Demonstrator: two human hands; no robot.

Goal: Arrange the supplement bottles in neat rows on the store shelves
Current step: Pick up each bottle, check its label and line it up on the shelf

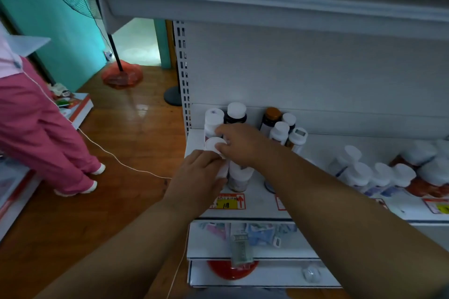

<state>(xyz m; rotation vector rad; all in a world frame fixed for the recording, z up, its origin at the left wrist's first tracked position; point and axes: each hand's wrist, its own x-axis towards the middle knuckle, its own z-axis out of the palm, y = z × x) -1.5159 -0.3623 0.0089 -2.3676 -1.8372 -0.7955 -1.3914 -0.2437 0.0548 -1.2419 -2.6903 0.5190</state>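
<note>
Bottles at the left end of the shelf (257,204) are what both hands work on. The left hand (194,177) curls round the side of a white bottle (222,172) at the front corner. The right hand (239,142) reaches over from the right, and its fingertips (221,147) pinch the rim of a white cap (211,144) just behind. Behind these stand a tall white bottle (213,119) and a dark bottle (235,114) with a white cap, close against the back panel (315,75).

Judging the risks: the cluster sits tight and at the shelf's open left end, so a sideways nudge could send the corner bottle off the edge to the wood floor (136,128). The right forearm (315,184) crosses low over the shelf, and hides at least 1 bottle under it; drawing the arm back carelessly could knock that one or the loose group (281,128) of about 4 bottles near the back. Pinching by the cap alone may let a bottle tilt or slip.

Further right, more white-capped bottles (379,175) lie in a blurred jumble, not yet in rows. A yellow price tag (227,201) marks the shelf front. A white cable (116,158) trails across the floor, a person in pink trousers (43,128) stands at the left, and a standing fan (114,43) is beyond.
</note>
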